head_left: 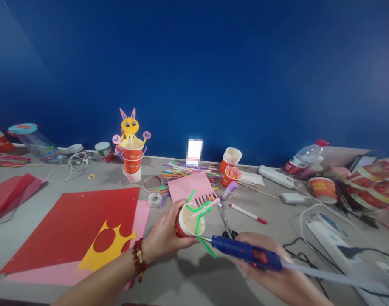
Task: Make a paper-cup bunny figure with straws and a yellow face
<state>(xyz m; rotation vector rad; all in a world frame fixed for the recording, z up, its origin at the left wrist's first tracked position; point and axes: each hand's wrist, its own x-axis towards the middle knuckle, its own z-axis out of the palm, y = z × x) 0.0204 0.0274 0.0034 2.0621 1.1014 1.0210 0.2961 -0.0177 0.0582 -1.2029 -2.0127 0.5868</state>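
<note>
My left hand (165,231) is wrapped round a red and white paper cup (182,223), its open mouth tilted towards me. Bent green straws (199,214) cross the rim, and one sticks out below it. A thin pale stick (197,213) also lies across the mouth. In my right hand (261,259) is a blue hot glue gun (245,250) with a long clear glue stick at its rear end. The metal nozzle points left and is at the cup's rim beside the lower green straw; whether it touches, I cannot tell.
Red paper (73,225) and a cut yellow sheet (111,250) lie left. Behind stands a decorated cup stack (132,157) with a rabbit-eared figure. Scissors (225,221), a marker (248,213) and stacked cups (231,158) are beyond my hands. Cables and a power strip (328,242) occupy the right.
</note>
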